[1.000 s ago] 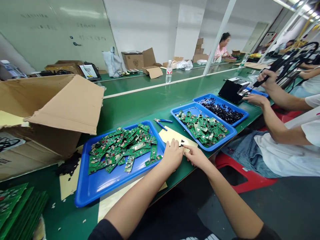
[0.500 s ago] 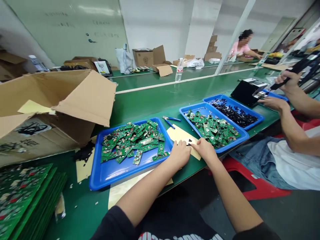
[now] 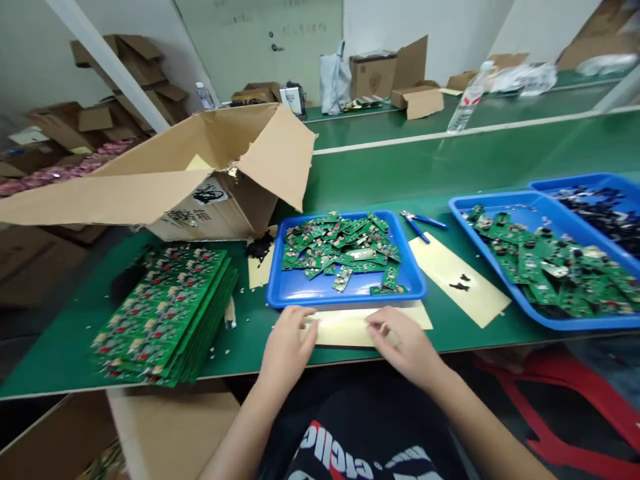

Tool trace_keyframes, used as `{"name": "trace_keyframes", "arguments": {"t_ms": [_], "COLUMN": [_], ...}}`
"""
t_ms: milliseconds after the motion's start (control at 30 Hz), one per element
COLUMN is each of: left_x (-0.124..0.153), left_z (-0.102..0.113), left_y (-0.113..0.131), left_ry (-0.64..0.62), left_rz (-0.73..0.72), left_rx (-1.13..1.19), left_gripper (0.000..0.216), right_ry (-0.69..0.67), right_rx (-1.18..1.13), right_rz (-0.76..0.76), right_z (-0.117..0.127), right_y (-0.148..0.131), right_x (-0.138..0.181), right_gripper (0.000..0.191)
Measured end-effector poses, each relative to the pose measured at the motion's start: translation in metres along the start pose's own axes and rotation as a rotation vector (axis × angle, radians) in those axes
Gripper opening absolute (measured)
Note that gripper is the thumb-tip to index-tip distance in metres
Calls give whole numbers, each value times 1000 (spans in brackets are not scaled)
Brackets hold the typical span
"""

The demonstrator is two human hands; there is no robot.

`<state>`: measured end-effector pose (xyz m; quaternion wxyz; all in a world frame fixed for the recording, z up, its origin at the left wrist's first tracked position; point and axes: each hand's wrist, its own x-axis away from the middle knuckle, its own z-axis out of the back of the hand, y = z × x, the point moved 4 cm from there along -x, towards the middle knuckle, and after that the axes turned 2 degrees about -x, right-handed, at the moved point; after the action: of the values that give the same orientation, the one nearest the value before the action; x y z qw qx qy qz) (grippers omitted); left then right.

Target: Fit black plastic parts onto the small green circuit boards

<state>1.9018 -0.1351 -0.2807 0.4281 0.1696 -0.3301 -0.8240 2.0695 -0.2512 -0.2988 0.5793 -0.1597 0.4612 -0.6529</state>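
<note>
My left hand point(image 3: 287, 341) and my right hand point(image 3: 406, 343) lie at the table's near edge, fingers curled onto a pale yellow sheet point(image 3: 345, 327). The left hand grips the sheet's left end, the right hand pinches it near the middle. The sheet's far edge runs under a blue tray point(image 3: 320, 291) heaped with small green circuit boards point(image 3: 345, 247). Motion blurs both hands a little.
A stack of large green panel boards point(image 3: 165, 313) lies left of the tray, with an open cardboard box point(image 3: 200, 160) behind it. To the right are a second yellow sheet point(image 3: 480, 297) with black bits, blue-handled pliers point(image 3: 423, 223) and two more blue trays point(image 3: 575, 325).
The view has swung left and the person on the right is out of frame. Both hands have left the sheet with black bits and now hold the sheet in front of the tray.
</note>
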Motion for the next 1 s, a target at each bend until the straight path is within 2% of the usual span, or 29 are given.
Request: {"name": "trace_keyframes", "arguments": {"t_ms": [33, 100, 233, 433, 533, 700, 1000], "left_x": [7, 17, 28, 27, 26, 24, 25], "left_z": [11, 21, 21, 14, 9, 4, 2], "left_y": [-19, -42, -53, -49, -48, -48, -50], "left_ry": [49, 69, 11, -119, -173, -148, -120], "left_rz": [159, 293, 361, 429, 456, 492, 551], "left_rx": [73, 132, 259, 551, 661, 730, 769], "left_gripper": [22, 31, 41, 51, 40, 18, 19], "right_ry": [-80, -169, -202, -199, -210, -191, -97], "right_rx": [-49, -78, -38, -15, 3, 38, 59], "right_rz": [100, 209, 241, 222, 215, 219, 273], "right_z": [-18, -47, -78, -81, -80, -85, -101], "right_y": [-13, -28, -30, -24, -27, -34, -36], "right_x": [-2, -5, -8, -6, -8, -15, -24], "right_gripper": [14, 14, 14, 15, 15, 14, 17]}}
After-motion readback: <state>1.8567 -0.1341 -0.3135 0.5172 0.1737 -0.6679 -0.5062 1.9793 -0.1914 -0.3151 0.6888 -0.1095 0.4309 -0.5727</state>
